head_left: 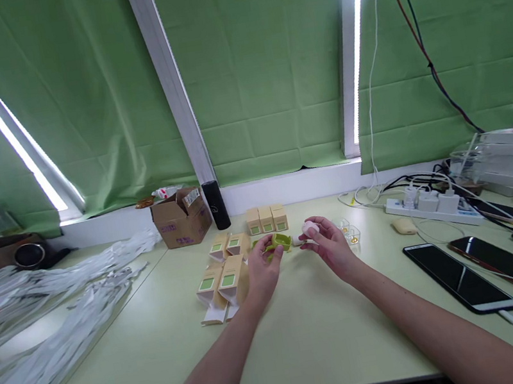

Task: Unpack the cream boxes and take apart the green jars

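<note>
1 black cylinder (216, 206). From it: 1 cardboard carton (178, 224) just left, 3 small tan boxes (266, 221) right, 4 more tan boxes (234, 276) in front, 1 power strip (433, 214) far right.

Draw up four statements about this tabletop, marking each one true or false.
1. The wearer's left hand holds a small curved green piece. True.
2. The wearer's right hand is empty. False: it holds a small pale round piece.
3. A tall black cylinder stands right of the brown cardboard box. True.
4. The long white power strip lies left of the wearer's hands. False: it lies to their right.
</note>
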Motion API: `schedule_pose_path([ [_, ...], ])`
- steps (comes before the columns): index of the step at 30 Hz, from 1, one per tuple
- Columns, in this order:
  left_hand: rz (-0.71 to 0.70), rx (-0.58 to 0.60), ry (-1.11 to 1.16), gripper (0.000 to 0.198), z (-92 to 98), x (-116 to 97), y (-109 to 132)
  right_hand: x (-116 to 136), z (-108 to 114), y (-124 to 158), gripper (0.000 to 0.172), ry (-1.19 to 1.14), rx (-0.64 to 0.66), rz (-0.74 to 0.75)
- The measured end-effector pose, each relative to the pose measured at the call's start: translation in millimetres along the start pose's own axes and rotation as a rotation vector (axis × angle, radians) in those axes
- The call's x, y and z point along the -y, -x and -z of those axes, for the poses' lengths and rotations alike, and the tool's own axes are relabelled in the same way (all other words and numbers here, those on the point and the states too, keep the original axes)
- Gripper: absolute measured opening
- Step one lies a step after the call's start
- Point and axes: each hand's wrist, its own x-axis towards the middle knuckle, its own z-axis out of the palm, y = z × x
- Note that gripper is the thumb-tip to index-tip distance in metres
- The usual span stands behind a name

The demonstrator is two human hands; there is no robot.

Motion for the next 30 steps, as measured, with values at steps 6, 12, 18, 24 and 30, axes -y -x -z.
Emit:
schedule_pose_path([
  [6,-0.022,-0.026,-0.025,0.041,-0.4,1,0,-1,-1,1,0.050,0.223,-0.010,0.078],
  [12,-0.032,-0.039,-0.048,0.038,-0.5,4,-1,-6,3,-4,0.057,0.373,-0.094,0.190],
  [18,-0.054,-0.075,-0.098,0.039,0.8,7,0,-11,13,-8,0.042,0.574,-0.064,0.298],
  [24,-0.065,-0.090,-0.101,0.039,0.6,8,1,-15,21,-17,0.031,0.999,0.040,0.508],
  [30,-0.081,-0.116,-0.084,0.039,1.1,10,1,-32,25,-26,0.044,1.328,0.301,0.714],
])
